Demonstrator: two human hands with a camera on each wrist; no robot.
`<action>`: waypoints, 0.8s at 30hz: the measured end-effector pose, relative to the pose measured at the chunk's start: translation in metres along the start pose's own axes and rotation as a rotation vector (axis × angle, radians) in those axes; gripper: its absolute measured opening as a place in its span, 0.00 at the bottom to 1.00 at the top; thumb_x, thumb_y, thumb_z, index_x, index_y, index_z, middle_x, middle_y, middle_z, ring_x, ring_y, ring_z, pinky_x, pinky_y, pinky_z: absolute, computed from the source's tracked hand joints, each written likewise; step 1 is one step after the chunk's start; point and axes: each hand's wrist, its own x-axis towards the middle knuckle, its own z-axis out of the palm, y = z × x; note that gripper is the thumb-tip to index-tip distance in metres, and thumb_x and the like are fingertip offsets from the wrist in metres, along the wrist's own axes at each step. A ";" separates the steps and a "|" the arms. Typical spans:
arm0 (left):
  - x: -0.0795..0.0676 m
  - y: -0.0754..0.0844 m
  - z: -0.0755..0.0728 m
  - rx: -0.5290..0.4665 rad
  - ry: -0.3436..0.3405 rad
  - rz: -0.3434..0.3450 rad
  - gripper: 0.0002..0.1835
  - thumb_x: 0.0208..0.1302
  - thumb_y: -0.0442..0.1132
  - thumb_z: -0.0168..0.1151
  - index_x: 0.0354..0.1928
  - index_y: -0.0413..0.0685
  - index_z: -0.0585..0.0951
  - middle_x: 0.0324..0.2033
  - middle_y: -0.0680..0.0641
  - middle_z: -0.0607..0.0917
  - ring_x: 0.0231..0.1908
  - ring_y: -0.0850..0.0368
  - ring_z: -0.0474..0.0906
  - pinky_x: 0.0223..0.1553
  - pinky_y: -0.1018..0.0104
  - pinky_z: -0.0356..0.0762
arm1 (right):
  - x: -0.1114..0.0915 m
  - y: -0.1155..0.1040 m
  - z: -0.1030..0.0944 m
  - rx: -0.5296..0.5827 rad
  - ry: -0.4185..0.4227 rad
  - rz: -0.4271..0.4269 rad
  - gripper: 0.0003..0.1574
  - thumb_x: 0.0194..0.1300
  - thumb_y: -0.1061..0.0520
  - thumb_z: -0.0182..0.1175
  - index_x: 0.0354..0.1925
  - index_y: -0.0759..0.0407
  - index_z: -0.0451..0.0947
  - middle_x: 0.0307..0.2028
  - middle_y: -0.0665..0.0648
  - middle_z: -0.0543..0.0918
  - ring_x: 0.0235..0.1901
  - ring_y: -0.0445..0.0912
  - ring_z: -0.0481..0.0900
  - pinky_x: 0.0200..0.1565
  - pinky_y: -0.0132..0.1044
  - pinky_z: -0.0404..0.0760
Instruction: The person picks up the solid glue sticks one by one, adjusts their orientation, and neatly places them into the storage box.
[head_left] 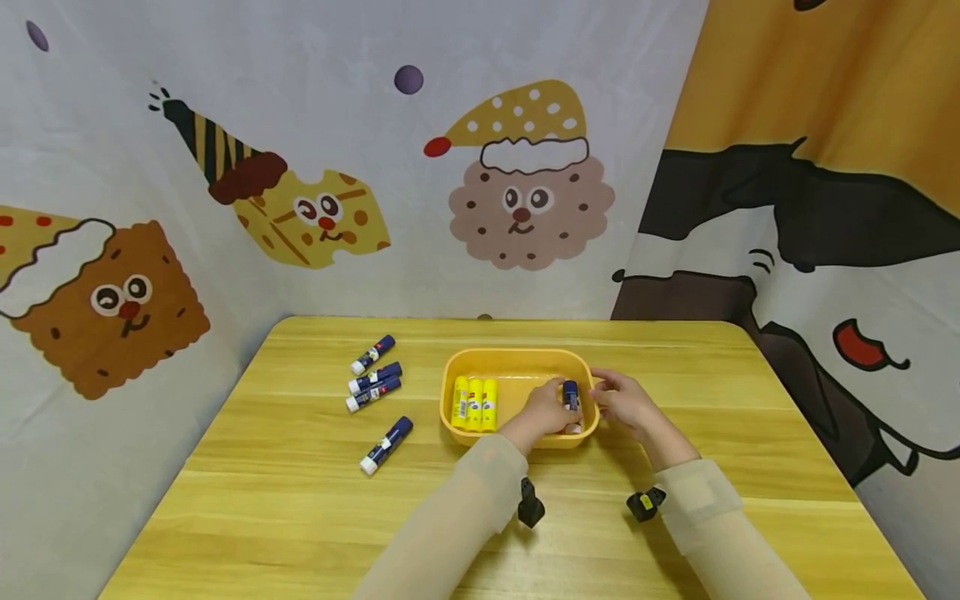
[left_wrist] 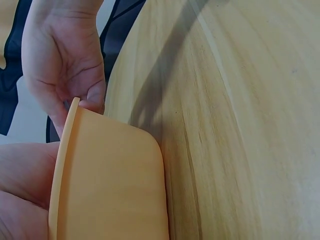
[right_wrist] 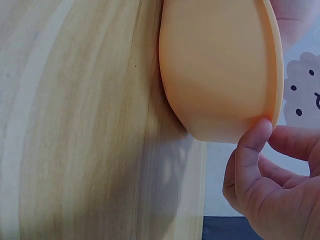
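A yellow-orange plastic basket [head_left: 517,357] stands on the table. At its left end, three yellow glue sticks [head_left: 475,404] lie side by side. Reaching over the near rim, my left hand [head_left: 546,410] grips a dark blue glue stick [head_left: 571,392] at the basket's right end, partly covering it. My right hand [head_left: 626,404] is at the right end wall; in the right wrist view its thumb and a finger [right_wrist: 256,134] pinch the basket's rim. The basket wall [left_wrist: 110,175] hides the left fingers in the left wrist view.
Left of the basket, several blue glue sticks with white ends lie on the wooden table [head_left: 300,500]; the nearest glue stick [head_left: 387,446] lies apart from the others. A cartoon-printed curtain [head_left: 337,292] hangs behind the table.
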 end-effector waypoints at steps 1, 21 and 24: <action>0.000 0.000 0.000 -0.014 -0.001 -0.004 0.38 0.55 0.40 0.70 0.68 0.48 0.65 0.43 0.43 0.81 0.35 0.57 0.75 0.37 0.67 0.76 | 0.000 0.000 0.000 -0.001 0.001 0.002 0.30 0.71 0.65 0.46 0.69 0.67 0.55 0.41 0.58 0.68 0.33 0.43 0.71 0.34 0.34 0.78; -0.018 0.001 -0.036 0.229 0.012 0.218 0.32 0.65 0.44 0.59 0.69 0.55 0.63 0.56 0.46 0.74 0.52 0.54 0.75 0.49 0.61 0.76 | 0.000 0.001 -0.002 0.001 0.005 0.013 0.31 0.70 0.64 0.48 0.69 0.67 0.56 0.41 0.58 0.67 0.33 0.43 0.70 0.35 0.34 0.79; -0.026 -0.002 -0.046 0.282 0.017 0.245 0.32 0.65 0.46 0.59 0.70 0.58 0.62 0.57 0.48 0.74 0.53 0.54 0.74 0.50 0.60 0.76 | -0.001 0.002 -0.001 0.009 -0.003 0.003 0.31 0.70 0.64 0.48 0.69 0.68 0.55 0.40 0.57 0.68 0.33 0.43 0.70 0.35 0.35 0.79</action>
